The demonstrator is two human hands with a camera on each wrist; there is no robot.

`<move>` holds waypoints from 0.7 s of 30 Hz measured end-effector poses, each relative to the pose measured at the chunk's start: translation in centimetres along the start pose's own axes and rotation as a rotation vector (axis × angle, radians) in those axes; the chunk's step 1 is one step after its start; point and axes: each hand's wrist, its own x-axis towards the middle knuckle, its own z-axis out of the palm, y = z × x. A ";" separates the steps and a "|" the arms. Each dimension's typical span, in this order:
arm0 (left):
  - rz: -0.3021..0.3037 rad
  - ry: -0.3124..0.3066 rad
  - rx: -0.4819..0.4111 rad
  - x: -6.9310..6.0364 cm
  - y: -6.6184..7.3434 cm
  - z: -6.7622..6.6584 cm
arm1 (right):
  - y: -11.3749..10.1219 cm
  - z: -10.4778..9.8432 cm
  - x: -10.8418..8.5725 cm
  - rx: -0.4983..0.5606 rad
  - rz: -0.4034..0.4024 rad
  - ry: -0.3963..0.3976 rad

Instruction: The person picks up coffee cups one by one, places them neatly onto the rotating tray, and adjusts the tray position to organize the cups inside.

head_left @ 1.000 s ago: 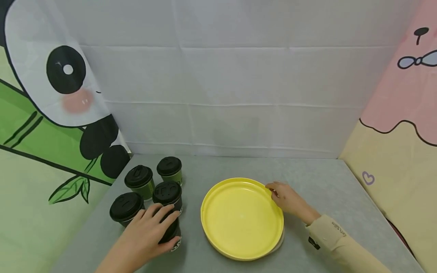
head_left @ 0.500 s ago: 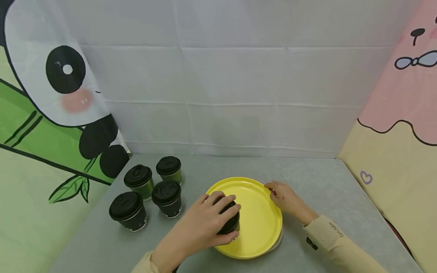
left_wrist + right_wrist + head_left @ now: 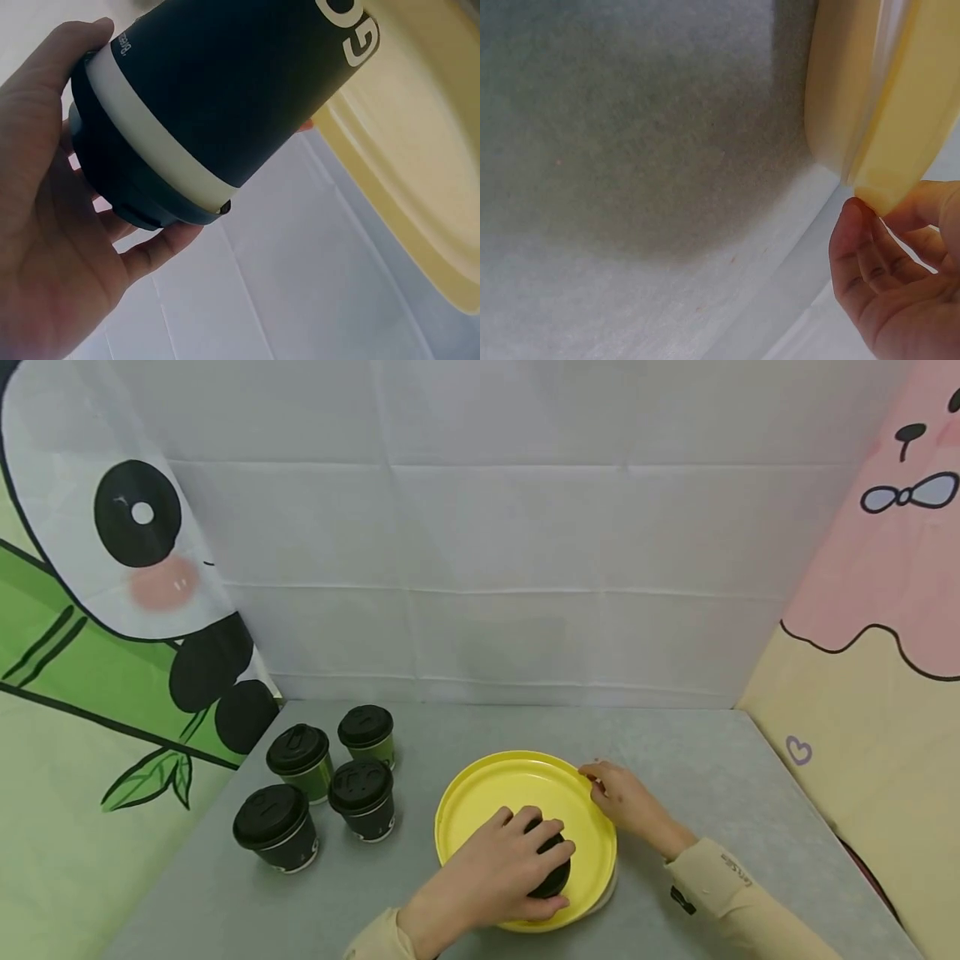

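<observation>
My left hand point(image 3: 498, 868) grips a dark paper coffee cup point(image 3: 202, 97) by its black lid from above, fingers and thumb spread round the edge. The cup is over the right half of a round yellow tray point(image 3: 468, 797); in the left wrist view white letters show on its side. Whether its base touches the tray is hidden in the head view. At the tray's upper right edge, my right hand point(image 3: 628, 802) pinches the yellow rim point(image 3: 907, 112) between thumb and fingers. Beneath the tray a paler round base point(image 3: 606, 895) peeks out.
Several lidded cups stand at the left of the grey table point(image 3: 675, 752): two dark ones point(image 3: 272, 827) point(image 3: 363, 797) in front, two green ones point(image 3: 300, 762) point(image 3: 367, 735) behind. A white cloth backdrop point(image 3: 487, 568) closes off the far edge, with printed cloths on both sides.
My left hand has picked up the nearest dark cup from the group and carried it right, over the yellow tray. My right hand has stayed at the tray's rim.
</observation>
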 end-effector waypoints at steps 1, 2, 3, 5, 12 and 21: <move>-0.001 -0.006 0.004 -0.1 0.1 0.1 | 0.0 0.0 -0.1 0.003 -0.002 0.001; -0.003 -0.010 0.010 -0.1 0.2 0.2 | 0.0 0.1 -0.1 0.006 -0.004 0.002; -0.006 -0.013 0.015 -0.2 0.2 0.3 | 0.0 0.1 -0.2 0.006 -0.003 0.006; -0.013 -0.015 0.018 -0.4 0.3 0.4 | -0.1 0.1 -0.3 0.003 -0.005 0.010; -0.032 0.019 0.006 -0.5 0.3 0.8 | 0.0 -0.1 -0.6 -0.004 0.015 0.009; -0.127 -0.058 -0.137 -1.3 -1.4 0.2 | 0.4 0.4 -1.8 0.009 -0.013 0.076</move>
